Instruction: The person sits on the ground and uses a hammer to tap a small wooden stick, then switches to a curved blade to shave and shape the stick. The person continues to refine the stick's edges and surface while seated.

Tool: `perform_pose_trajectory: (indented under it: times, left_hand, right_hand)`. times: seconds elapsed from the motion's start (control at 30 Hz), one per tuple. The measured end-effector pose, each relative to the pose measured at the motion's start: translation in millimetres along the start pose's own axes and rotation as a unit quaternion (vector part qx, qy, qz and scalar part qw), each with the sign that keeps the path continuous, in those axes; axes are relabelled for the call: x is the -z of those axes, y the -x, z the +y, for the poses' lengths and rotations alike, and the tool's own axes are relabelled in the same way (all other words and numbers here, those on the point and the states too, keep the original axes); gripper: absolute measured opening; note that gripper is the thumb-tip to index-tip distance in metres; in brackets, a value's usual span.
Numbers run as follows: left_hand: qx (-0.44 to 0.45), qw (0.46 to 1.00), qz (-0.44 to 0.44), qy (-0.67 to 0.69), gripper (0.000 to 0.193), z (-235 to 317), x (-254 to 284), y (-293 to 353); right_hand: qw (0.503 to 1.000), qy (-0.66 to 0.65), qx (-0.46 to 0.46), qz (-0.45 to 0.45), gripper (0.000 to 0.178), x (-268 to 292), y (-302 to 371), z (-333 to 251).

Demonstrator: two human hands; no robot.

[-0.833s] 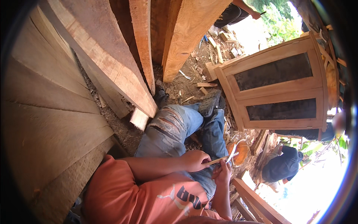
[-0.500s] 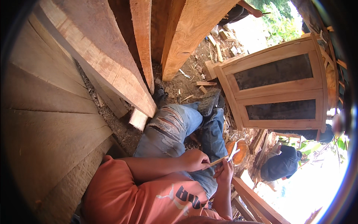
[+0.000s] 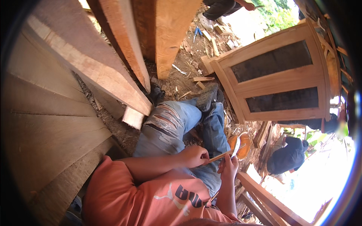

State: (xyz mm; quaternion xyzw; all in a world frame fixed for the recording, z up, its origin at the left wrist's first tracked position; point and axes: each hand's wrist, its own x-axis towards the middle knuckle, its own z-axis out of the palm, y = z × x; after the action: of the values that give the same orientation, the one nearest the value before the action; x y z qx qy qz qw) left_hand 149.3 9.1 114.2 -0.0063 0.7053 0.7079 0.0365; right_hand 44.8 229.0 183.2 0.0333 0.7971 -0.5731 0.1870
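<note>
My left hand [image 3: 195, 155] is closed in a pinch round one end of a thin, yellowish wooden strip [image 3: 217, 157], held over my jeans. My right hand [image 3: 228, 166] is closed at the strip's other end. Out of its fingers rises a pale, curved piece [image 3: 236, 146], narrow and bright; whether it is a blade or a peeled shaving I cannot tell. Behind that piece lies a round, orange-brown wooden thing [image 3: 244, 148] on the ground.
Tall planks [image 3: 113, 81] lean close on my left, beside wide boards [image 3: 52, 143]. A wooden frame with two dark panels [image 3: 279, 83] stands at right. Blue-handled pliers [image 3: 197, 32] and offcuts [image 3: 203, 79] lie ahead. One person [image 3: 287, 155] bends at right; another [image 3: 222, 8] is far ahead.
The pale piece looked forked before and now shows as one curved band. My left hand has shifted slightly left along the strip. The whole view has turned a little, bringing the pliers into sight.
</note>
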Motion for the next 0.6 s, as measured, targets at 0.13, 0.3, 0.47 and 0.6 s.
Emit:
perform_pose_trajectory:
  times: [0.13,0.3,0.47,0.6]
  left_hand:
    - [0.033,0.996,-0.008,0.077,0.021,4.8,-5.1,-2.0]
    - [0.026,0.979,0.003,0.203,0.04,-8.2,-10.6,-9.3]
    - [0.043,0.974,0.013,0.221,0.036,-3.9,-14.6,-9.5]
    - [0.06,0.968,0.058,0.238,0.029,4.6,-23.4,-8.2]
  right_hand:
    - [0.998,0.007,-0.032,0.054,0.017,0.4,2.7,-3.8]
    - [0.982,-0.178,0.028,0.062,0.015,-6.8,-0.1,3.9]
    - [0.953,-0.289,0.015,0.091,0.016,-19.7,19.5,0.4]
    - [0.949,-0.309,0.021,0.057,0.016,-9.1,18.4,17.4]
